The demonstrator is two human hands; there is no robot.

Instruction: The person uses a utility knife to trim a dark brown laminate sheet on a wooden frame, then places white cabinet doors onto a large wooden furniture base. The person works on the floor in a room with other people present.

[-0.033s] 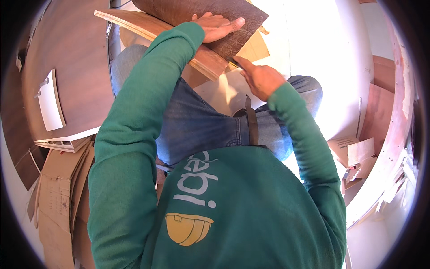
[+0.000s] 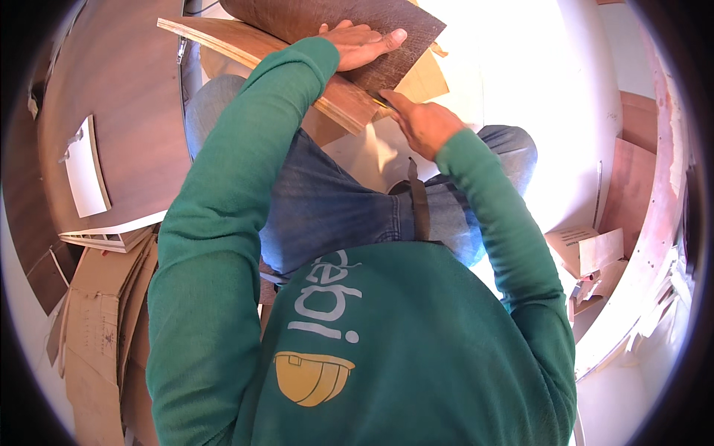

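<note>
A dark brown sheet (image 2: 401, 37) with a wood-like surface lies at an angle over a thick plywood board (image 2: 343, 104) at the top of the view. My left hand (image 2: 361, 46) rests flat on the sheet, fingers spread and thumb stretched to the right. Close to the sheet's near corner, my right hand (image 2: 430, 125) is closed around a slim yellow-and-dark tool (image 2: 381, 102). Its tip meets the edge where sheet and board come together; most of the tool is hidden in the fist, so its kind is unclear.
A large brown panel (image 2: 126, 97) stands on the left, with a white piece (image 2: 85, 167) on it. Flattened cardboard (image 2: 93, 327) leans below. At right are an open carton (image 2: 576, 249) and a reddish board (image 2: 628, 186). My jeans-clad knees flank the work.
My right hand has shifted slightly left along the corner of the sheet, with the tool in it. My left hand stays in place on the sheet.
</note>
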